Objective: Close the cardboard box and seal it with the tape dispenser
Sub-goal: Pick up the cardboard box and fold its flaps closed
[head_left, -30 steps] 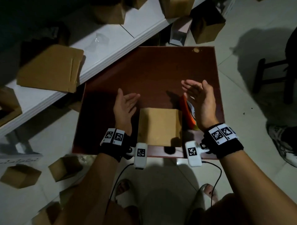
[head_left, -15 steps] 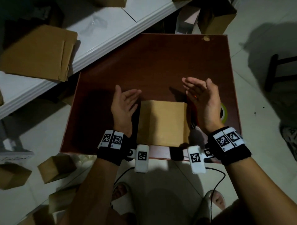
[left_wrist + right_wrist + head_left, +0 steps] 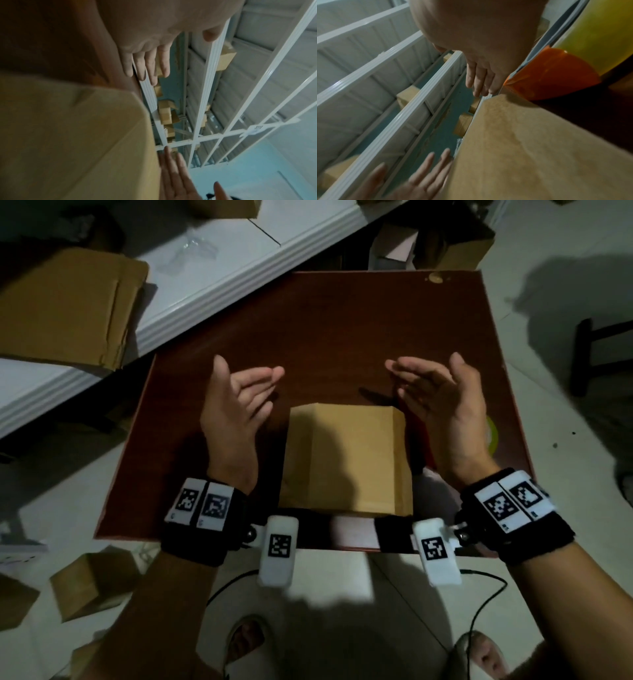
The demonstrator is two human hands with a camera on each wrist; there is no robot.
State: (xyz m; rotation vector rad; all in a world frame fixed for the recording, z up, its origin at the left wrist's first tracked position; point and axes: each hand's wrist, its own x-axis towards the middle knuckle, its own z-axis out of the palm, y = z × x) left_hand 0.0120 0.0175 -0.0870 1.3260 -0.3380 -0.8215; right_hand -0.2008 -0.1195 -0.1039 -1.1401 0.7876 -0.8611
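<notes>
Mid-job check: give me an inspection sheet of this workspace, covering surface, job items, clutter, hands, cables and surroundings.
Surface: dark red-brown table, small pale mark at its far right corner.
Job's things: cardboard box at the near edge, top flaps down, no tape seen on it; tape dispenser, orange with a yellowish roll, lies right of the box, mostly behind the right hand.
Clutter: nothing else seen on the table.
Hands: left hand and right hand open, palms facing, either side of the box, not touching it.
Cables: black cable hangs from the right wrist camera.
Surroundings: flattened cardboard on white shelving; small boxes on the floor.
</notes>
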